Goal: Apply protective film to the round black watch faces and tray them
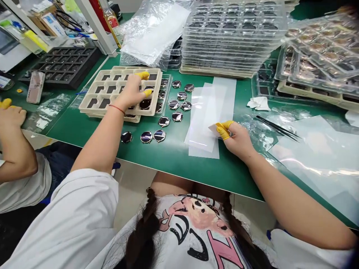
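My left hand (131, 89), with yellow finger cots, is over the right side of a beige compartment tray (97, 76); its thumb and forefinger are spread apart. Dark round lenses sit in some compartments, and one lens (145, 104) shows just below my thumb. My right hand (235, 136), also in yellow finger cots, pinches a small whitish piece of cloth or paper (213, 129) above the edge of the white translucent sheets (203, 123). Between my hands, several round dark lenses (177, 116) with small metal tabs lie loose on the green table (174, 157).
A tall stack of clear lens trays (224, 56) stands at the back, with more trays (322, 56) at right. Black tweezers (276, 127), a crumpled white wipe (258, 103) and plastic sheets (319, 149) lie right. At left are a black tray (67, 63), a phone (36, 87) and a co-worker's hand (12, 114).
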Demonstrator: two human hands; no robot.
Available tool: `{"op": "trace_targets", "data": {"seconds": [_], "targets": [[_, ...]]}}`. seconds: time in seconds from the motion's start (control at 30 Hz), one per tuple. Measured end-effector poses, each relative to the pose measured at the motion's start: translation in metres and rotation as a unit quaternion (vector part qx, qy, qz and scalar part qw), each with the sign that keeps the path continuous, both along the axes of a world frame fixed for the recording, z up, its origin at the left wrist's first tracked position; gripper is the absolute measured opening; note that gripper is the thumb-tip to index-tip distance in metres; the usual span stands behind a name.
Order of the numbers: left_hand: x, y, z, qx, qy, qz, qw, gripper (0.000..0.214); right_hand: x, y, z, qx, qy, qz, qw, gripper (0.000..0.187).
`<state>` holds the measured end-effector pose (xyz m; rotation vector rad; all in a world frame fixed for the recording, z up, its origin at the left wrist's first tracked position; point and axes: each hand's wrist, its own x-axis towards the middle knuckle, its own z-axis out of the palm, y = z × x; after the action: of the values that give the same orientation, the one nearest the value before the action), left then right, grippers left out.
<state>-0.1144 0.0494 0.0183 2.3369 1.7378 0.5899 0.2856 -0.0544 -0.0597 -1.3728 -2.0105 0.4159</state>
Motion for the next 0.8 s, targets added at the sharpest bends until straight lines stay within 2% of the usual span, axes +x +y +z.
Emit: {"op": "trace_targets", "data": {"seconds": [0.1,0.2,0.27,0.37,0.47,0.53,0.6,0.7,0.8], "targets": [[0.036,-0.03,0.005,0.036,0.047,-0.059,0.997,0.049,0.002,-0.001,0.0,0.007,-0.013,-0.004,1.0,0.036],[0.074,-0.058,0.006,0.002,0.138,-0.133,0.981,0.054,0.001,0.0,0.001,0.0,-0.021,0.001,1.0,0.033],[0.091,-0.067,0.0,-0.013,0.182,-0.146,0.972,0.057,0.001,0.0,0.002,-0.008,-0.022,0.003,1.0,0.033],[0.1,-0.063,-0.017,-0.025,0.203,-0.148,0.968,0.06,0.002,-0.001,0.003,-0.015,-0.017,0.006,1.0,0.036],[0.097,-0.049,-0.03,-0.028,0.207,-0.146,0.967,0.059,0.002,-0.002,0.005,-0.028,-0.027,0.016,0.999,0.038],[0.096,-0.045,-0.03,-0.027,0.201,-0.139,0.969,0.058,0.001,-0.003,0.006,-0.044,-0.042,0.027,0.998,0.037],[0.102,-0.052,-0.025,-0.028,0.185,-0.133,0.973,0.058,0.0,-0.004,0.007,-0.059,-0.054,0.034,0.996,0.036],[0.128,-0.087,-0.017,-0.015,0.144,-0.149,0.978,0.056,0.0,-0.004,0.011,-0.075,-0.046,0.011,0.996,0.029],[0.163,-0.135,-0.022,-0.015,0.1,-0.2,0.975,0.054,0.002,-0.004,0.014,-0.1,0.0,-0.044,0.994,0.012]]}}
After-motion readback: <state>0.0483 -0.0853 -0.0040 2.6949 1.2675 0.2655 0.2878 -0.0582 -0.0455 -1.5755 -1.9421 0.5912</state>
